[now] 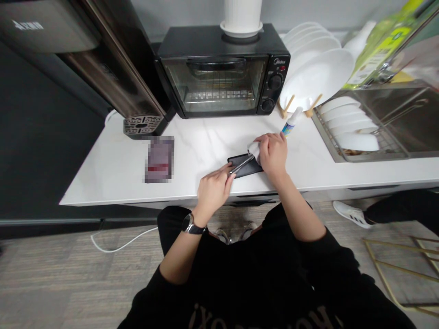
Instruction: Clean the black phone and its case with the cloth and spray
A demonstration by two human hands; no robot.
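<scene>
My left hand [214, 186] is closed on the near end of a slim silvery metal tool [242, 165]; its exact kind cannot be made out. Pinched in my right hand [273, 153] is a white tissue or cloth [254, 150], which covers the tool's far end. Beneath the tool, a flat black rectangular tray or case [247, 171] lies on the white counter [192, 151], partly hidden by both hands. Just beyond my right fingers is a small white bottle with a blue label [290, 124].
A black toaster oven [219, 73] stands at the back, a white pot [243, 16] on top. White plates [317, 73] fill a rack beside the sink [401, 119]. At left are a drinks dispenser [144, 125] and a blurred-out packet [159, 160]. Another person's shoe [351, 214] shows at right.
</scene>
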